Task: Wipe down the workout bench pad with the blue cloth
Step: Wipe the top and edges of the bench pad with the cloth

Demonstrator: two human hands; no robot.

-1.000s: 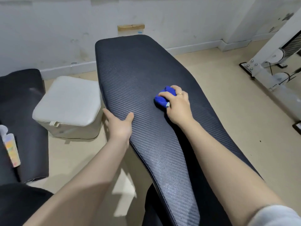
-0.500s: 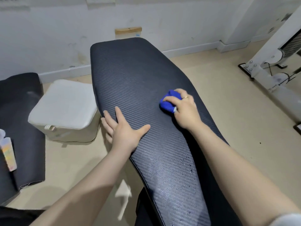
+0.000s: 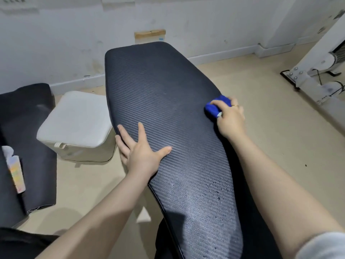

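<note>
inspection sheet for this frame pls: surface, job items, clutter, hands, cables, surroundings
Surface: pad dark, ribbed; droplets on the near part.
Job's things: cloth bunched, at the pad's right edge.
Clutter: white box on the floor left of the pad; bottle on a dark mat.
Grippers: left hand flat on the pad; right hand grips the cloth.
Cables: black cable by the white frame.
Surroundings: beige floor, scuffed white wall.

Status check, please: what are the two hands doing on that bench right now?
Left hand flat on the bench pad, steadying. Right hand grips the blue cloth at the pad's right edge. Water droplets near end. Nothing in the way.
</note>
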